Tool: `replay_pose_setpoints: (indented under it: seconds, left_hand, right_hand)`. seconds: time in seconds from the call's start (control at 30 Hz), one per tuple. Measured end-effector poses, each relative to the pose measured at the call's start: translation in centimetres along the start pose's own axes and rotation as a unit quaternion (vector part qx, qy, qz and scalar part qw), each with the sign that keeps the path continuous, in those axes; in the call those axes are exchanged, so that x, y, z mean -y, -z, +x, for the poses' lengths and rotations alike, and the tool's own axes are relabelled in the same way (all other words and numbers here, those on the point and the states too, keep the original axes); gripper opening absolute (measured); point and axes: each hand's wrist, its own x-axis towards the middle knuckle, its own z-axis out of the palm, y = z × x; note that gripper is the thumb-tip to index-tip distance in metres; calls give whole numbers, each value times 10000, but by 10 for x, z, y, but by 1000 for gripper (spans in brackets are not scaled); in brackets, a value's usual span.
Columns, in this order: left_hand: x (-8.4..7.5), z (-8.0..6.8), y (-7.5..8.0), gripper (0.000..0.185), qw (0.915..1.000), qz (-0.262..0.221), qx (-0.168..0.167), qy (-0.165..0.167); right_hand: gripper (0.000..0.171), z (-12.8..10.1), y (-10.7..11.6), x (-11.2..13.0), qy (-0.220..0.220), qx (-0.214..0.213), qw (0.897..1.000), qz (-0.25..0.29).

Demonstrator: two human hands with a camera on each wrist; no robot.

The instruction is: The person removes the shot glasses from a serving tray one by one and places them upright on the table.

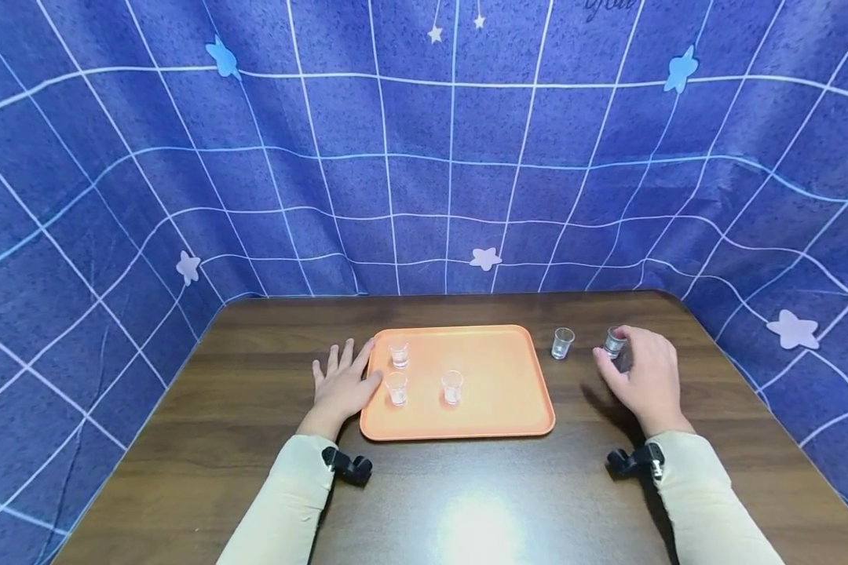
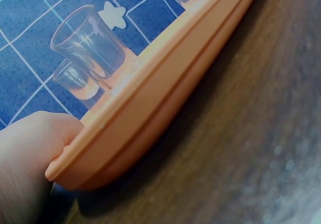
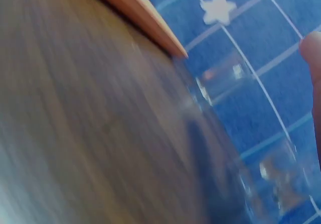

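- A dark-brown wood-grain bench [image 1: 205, 455] filled the foreground, with a white glare [image 1: 480, 530] near its front.
- Blue cloth [image 1: 424, 188], gridded in white and pale blue and dotted with pale stars [image 1: 791, 329], hung behind the bench and along both sides.
- An orange rectangular tray [image 1: 502, 384] lay mid-bench, bearing three small clear glasses [image 1: 452, 388] upright on its left half.
- Two matching clear glasses [image 1: 562, 343] stood upright on the wood, right of the tray.
- The left hand [image 1: 342, 384] was spread, thumb on the tray's left rim.
- The right hand [image 1: 646, 377] curved about the farther-right glass; whether it pinched it, I couldn't tell.
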Motion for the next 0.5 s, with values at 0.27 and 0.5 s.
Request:
replay_pose_setpoints:
  seconds: [0.27,0.5]
  left_hand:
    - [2,1,-1,70,10000,-81,-26,-27]
    - [2,1,-1,70,10000,-87,-13,-29]
  right_hand:
    - [42,6,-23,31,770,111,9965,289]
    - [34,7,-44,50,934,267,9940,498]
